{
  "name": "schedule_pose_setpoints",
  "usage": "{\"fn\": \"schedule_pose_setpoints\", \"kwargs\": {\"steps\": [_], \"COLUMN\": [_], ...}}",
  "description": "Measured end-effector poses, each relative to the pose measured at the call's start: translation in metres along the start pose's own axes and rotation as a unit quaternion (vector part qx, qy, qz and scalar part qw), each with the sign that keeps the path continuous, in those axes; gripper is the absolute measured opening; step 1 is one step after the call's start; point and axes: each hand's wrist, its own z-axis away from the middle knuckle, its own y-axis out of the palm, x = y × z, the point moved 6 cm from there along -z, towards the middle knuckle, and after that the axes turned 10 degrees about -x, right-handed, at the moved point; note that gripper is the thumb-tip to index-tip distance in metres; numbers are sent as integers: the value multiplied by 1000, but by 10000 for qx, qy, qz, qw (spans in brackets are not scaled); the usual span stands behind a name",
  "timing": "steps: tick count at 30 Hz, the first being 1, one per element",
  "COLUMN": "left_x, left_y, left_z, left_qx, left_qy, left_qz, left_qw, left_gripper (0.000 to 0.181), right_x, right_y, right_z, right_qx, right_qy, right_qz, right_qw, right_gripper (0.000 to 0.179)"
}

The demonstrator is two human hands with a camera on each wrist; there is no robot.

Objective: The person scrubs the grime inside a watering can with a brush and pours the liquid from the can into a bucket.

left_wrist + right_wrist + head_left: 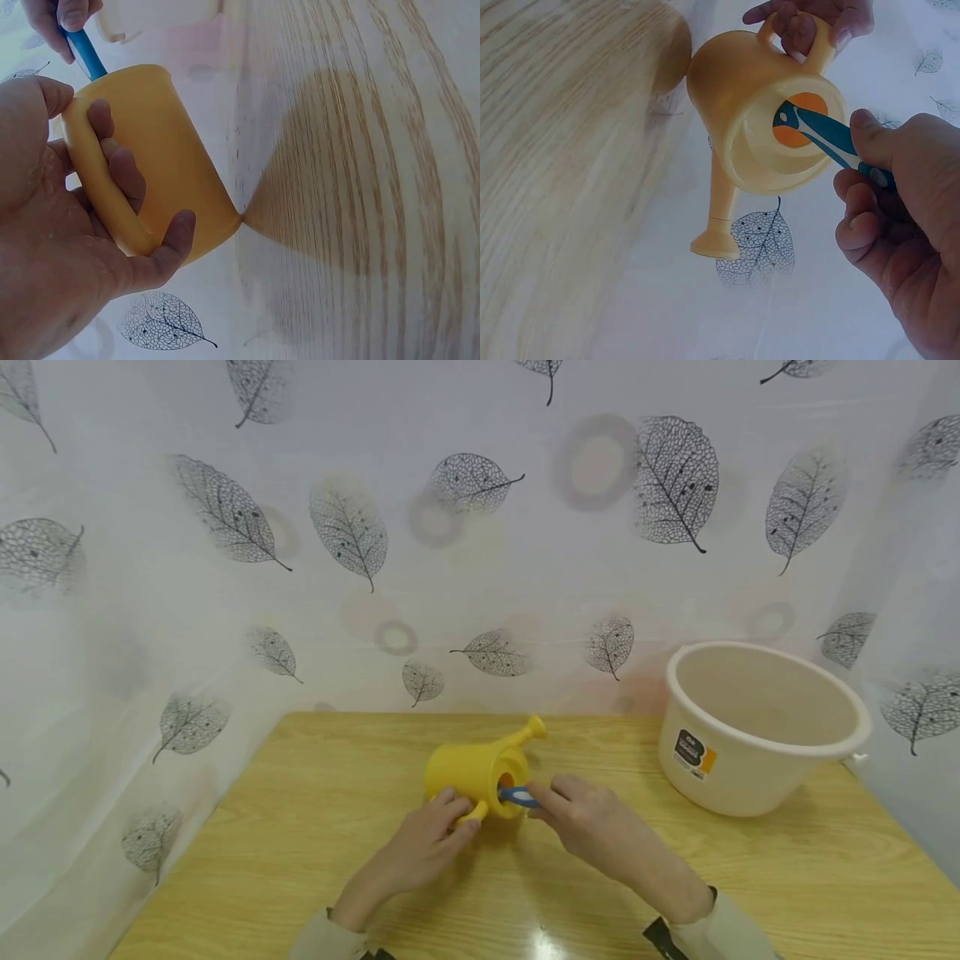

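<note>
A yellow watering can (459,767) lies tipped over the table, its round opening towards the right and its spout (517,737) pointing back and right. My left hand (426,845) grips it by the handle (101,176), with fingers curled through the loop. In the left wrist view, the can's bottom edge meets its own shadow at the tabletop. My right hand (592,822) pinches a slim blue-and-white handle (826,133) between thumb and fingers. The far end of this handled tool passes into the can's opening, where its head is hidden.
A large cream plastic tub (720,777) with a dark label stands at the right of the wooden table (300,827). Behind the table hangs a whitish curtain (495,585) printed with dark leaves.
</note>
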Motion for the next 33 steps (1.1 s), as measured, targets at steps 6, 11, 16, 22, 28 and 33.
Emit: {"fn": "schedule_pose_setpoints", "kwargs": {"steps": [6,11,16,22,28,33], "left_x": [0,1,0,0,0,-1], "left_y": [0,0,-1,0,1,0], "left_z": [0,-1,-1,-1,-1,0], "left_qx": [-20,9,56,11,-73,-107], "left_qy": [27,-26,-27,54,131,98], "left_qz": [-58,-71,-38,-43,-97,-76], "left_qw": [10000,10000,10000,10000,9998,9999], "left_gripper": [24,25,28,26,23,21], "right_x": [0,-3,-4,-1,2,2], "right_y": [-9,-13,-12,-7,5,9], "right_z": [-4,-6,-7,-6,-3,-2], "right_qx": [-313,-464,-399,-423,-84,55], "right_qy": [-41,86,153,118,141,203], "right_qz": [118,105,36,63,116,120], "right_qw": [9994,9988,9991,9990,9998,9997], "right_gripper": [41,45,44,42,23,25]}}
